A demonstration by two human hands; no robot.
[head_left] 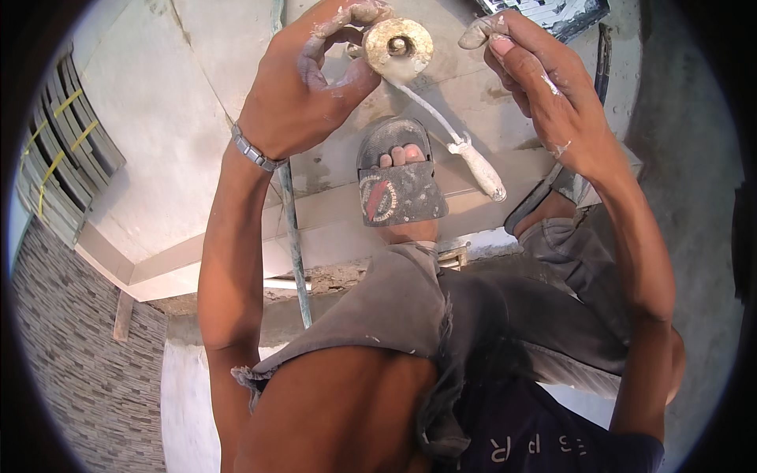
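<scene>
My left hand (303,87), smeared with white paint, is closed around the cover of a paint roller (399,49). The roller's round, cream-stained end, with a hole and a knob in its middle, faces up. From it a white-coated wire runs down to the right, ending in a white handle (479,168) that hangs above the step. Apart from the roller, at its right, my right hand (536,75) has its thumb and fingers pinched together. White paint marks these fingertips, and anything small between them is hidden.
A dark sandal (402,177) on my foot rests on the tiled step (189,169) below the roller. A thin greenish pole (293,229) lies left of it. Strapped dark strips (67,146) lie far left. A paint-spattered dark tray (552,17) stands at the top right.
</scene>
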